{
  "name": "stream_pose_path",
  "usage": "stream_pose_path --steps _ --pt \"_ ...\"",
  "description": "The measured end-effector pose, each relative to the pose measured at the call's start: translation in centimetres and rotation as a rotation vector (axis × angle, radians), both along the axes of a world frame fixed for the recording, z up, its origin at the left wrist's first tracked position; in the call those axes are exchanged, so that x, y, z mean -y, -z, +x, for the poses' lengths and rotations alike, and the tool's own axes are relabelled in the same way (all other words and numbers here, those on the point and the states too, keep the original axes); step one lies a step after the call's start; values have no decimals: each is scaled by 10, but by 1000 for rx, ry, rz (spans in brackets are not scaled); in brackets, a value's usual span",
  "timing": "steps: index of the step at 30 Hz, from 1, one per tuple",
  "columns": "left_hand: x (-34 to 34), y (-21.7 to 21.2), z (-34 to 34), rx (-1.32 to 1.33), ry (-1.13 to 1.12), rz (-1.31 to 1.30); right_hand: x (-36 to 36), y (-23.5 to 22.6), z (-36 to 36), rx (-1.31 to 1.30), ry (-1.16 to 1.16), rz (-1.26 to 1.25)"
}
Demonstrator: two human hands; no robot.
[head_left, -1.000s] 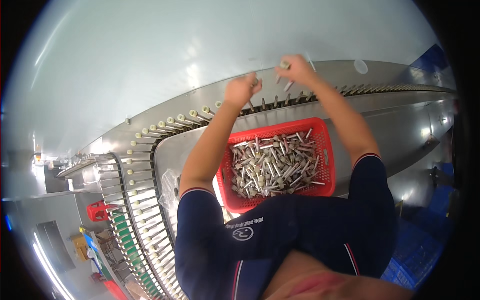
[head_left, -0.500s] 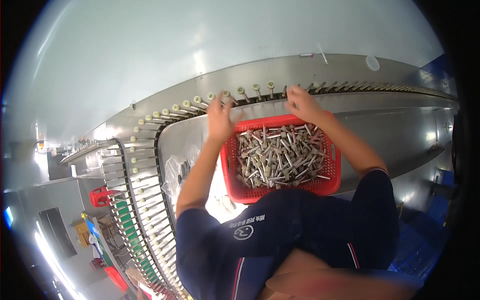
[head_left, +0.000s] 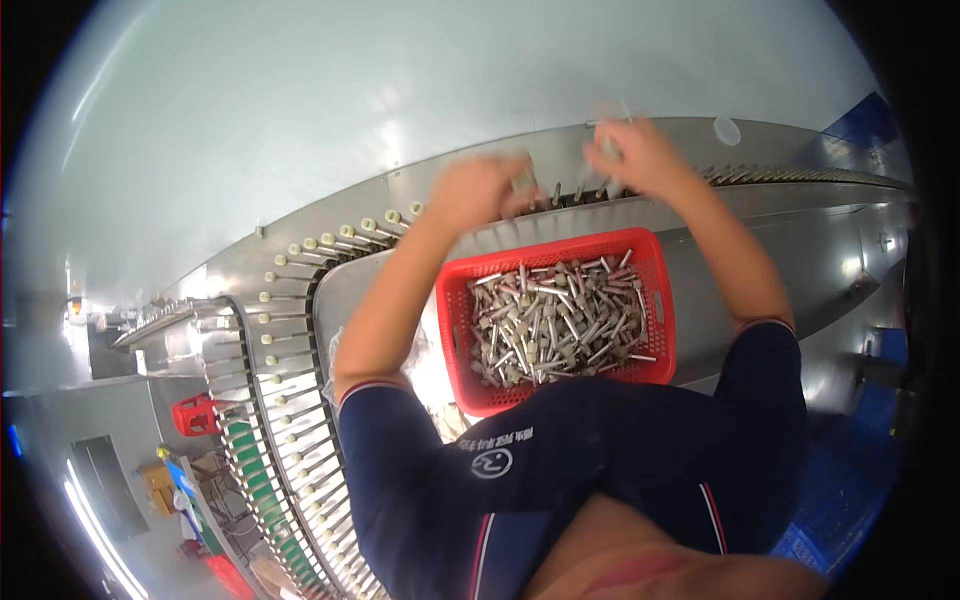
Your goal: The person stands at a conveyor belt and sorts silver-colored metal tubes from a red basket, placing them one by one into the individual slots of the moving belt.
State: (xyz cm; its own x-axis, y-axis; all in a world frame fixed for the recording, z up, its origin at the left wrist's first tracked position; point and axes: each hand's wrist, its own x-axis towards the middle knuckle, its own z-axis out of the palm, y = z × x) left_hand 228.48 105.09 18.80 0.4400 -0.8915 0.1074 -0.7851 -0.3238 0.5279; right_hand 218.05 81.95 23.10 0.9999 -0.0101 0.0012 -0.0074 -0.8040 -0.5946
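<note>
Both hands are raised over the far run of a curved conveyor, whose upright holders carry metal pins with pale green, knob-like heads. My left hand, blurred, closes its fingers around a small grey-green headed pin above the track. Farther right, my right hand is curled, with a blurred greyish piece at its fingertips that I cannot make out. Between the hands, dark bare holders stick up from the track. Nearer me is a red perforated basket, piled with loose headed pins.
A metal ledge backs the conveyor, with a white round lid at right. Another row of headed pins runs down my left side. Beyond it stand a red stool and a green-topped surface. Blue material lies at lower right.
Both hands have moved up, away from me, and slightly right. My left hand now covers part of the row of headed pins, and greyish pieces show at the fingertips of both hands.
</note>
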Motion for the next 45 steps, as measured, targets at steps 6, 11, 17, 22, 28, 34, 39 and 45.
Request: stream_pose_path --steps 6,11,17,22,28,34,39,45 --pt "-59 199 -114 170 128 55 8 252 -129 -180 -307 -17" --pt "-90 193 -60 404 -326 -201 -28 198 -76 -1 118 99" --pt "-36 140 24 488 -254 -87 -56 171 56 500 -208 -257" --pt "-16 152 42 400 -232 -2 -43 158 77 31 -212 -304" --pt "-36 12 -7 154 -329 -62 -26 30 14 -166 11 306" --pt "-72 155 -90 76 88 130 -24 171 -88 -277 -383 -177" --pt "-98 135 1 343 -461 -130 -53 140 -4 229 -204 -90" --pt "-87 155 74 379 -266 76 -92 171 101 258 -330 -253"
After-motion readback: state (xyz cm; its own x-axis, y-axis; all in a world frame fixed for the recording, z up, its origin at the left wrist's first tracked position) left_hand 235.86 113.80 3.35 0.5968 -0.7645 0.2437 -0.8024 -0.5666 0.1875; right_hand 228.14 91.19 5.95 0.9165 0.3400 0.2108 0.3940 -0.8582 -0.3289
